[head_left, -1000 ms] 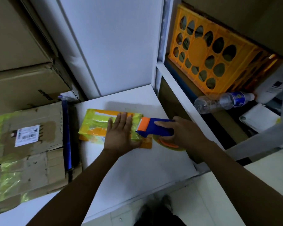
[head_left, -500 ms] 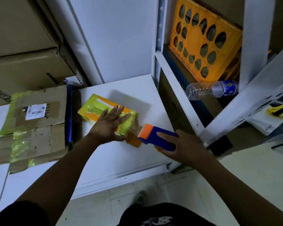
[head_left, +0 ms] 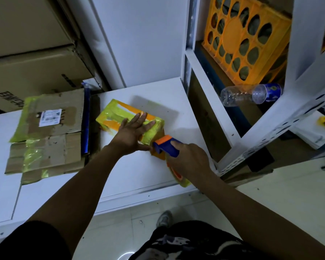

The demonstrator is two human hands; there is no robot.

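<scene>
A small orange parcel (head_left: pixel 113 117) wrapped in yellow-green tape lies on the white table (head_left: pixel 131 177). My left hand (head_left: pixel 132 133) presses flat on its near end, fingers spread and straight. My right hand (head_left: pixel 188 158) grips the blue handle of a tape dispenser (head_left: pixel 167 146), whose orange head sits against the parcel's near right corner. A yellow tape roll (head_left: pixel 182 180) shows below my right hand, partly hidden by it.
Flattened cardboard (head_left: pixel 47 132) with a shipping label and yellow tape lies at the left. Brown cartons (head_left: pixel 32 72) are stacked behind it. A white metal rack (head_left: pixel 266 128) at the right holds an orange crate (head_left: pixel 246 40) and a lying plastic bottle (head_left: pixel 251 94). A shoe (head_left: pixel 163 218) shows on the floor.
The parcel has turned slantwise and my left hand stayed pressed on it. My right hand has drawn the dispenser down off the parcel's top to its near right corner.
</scene>
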